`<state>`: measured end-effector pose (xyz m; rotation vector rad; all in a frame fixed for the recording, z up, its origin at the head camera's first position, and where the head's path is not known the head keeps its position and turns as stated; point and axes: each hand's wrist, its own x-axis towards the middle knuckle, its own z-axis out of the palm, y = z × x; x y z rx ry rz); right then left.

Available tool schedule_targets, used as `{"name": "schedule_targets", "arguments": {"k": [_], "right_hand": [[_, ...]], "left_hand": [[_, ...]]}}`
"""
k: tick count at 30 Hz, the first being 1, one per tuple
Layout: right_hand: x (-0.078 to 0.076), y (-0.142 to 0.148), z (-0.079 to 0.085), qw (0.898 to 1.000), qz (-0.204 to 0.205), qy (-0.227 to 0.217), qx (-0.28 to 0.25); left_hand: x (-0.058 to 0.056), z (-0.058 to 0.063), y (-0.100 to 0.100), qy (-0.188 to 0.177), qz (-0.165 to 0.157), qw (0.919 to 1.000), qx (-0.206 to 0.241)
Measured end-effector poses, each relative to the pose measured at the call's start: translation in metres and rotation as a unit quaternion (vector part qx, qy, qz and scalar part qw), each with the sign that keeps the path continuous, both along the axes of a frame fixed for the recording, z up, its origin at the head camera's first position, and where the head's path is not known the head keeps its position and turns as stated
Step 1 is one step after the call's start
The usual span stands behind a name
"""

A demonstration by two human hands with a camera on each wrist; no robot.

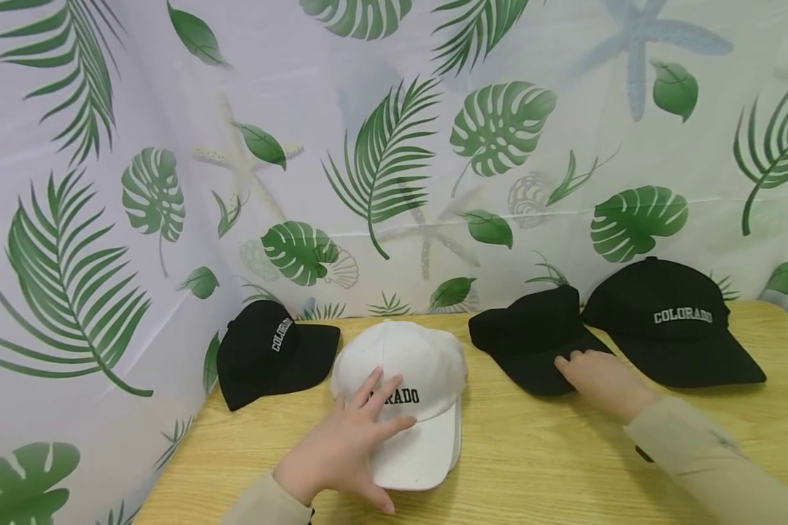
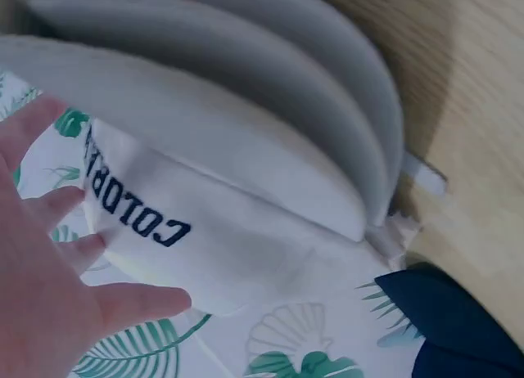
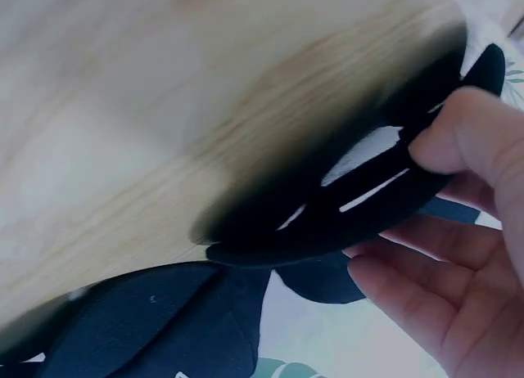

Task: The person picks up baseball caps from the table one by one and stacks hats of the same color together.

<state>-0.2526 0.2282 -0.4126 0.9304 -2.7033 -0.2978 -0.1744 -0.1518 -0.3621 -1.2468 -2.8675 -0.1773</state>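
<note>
My left hand (image 1: 340, 442) spreads its fingers over the front of a white baseball cap (image 1: 427, 456) and partly covers its dark COLORADO lettering. In the left wrist view, white brims (image 2: 246, 120) are layered one behind another, so several white caps appear nested. At the right, my right hand (image 1: 600, 378) pinches the brim of a black cap (image 1: 522, 328), thumb on one face and fingers on the other. The right wrist view shows that black brim (image 3: 303, 239) edge-on, close over the table. No lettering shows on this cap's visible side.
A black COLORADO cap (image 1: 252, 364) sits at the far left, its brim toward the right. Another black COLORADO cap (image 1: 657, 292) stands at the right, beside the pinched one. Behind the wooden table (image 1: 532, 467) hangs a leaf-patterned cloth (image 1: 394, 292).
</note>
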Motion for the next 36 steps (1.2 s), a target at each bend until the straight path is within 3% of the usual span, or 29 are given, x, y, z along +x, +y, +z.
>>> {"name": "schedule_targets", "arguments": {"k": [6, 11, 23, 30, 36], "right_hand": [[0.012, -0.003, 0.011, 0.996, -0.012, -0.092, 0.008], [0.019, -0.009, 0.015, 0.995, -0.007, -0.103, -0.003], [0.044, -0.023, 0.025, 0.986, -0.002, -0.164, -0.021], [0.063, -0.029, 0.027, 0.982, 0.002, -0.187, -0.018], [0.080, -0.032, 0.028, 0.981, 0.006, -0.192, -0.016]], "left_hand": [[-0.002, -0.006, 0.004, 0.049, -0.003, 0.9986, -0.018], [-0.007, -0.009, 0.004, 0.076, 0.004, 0.9969, -0.022], [-0.016, -0.011, 0.001, 0.059, 0.022, 0.9980, -0.010], [0.002, -0.007, 0.024, 0.042, 0.040, 0.9981, -0.020], [0.023, 0.001, 0.060, 0.054, -0.011, 0.9973, -0.049]]}}
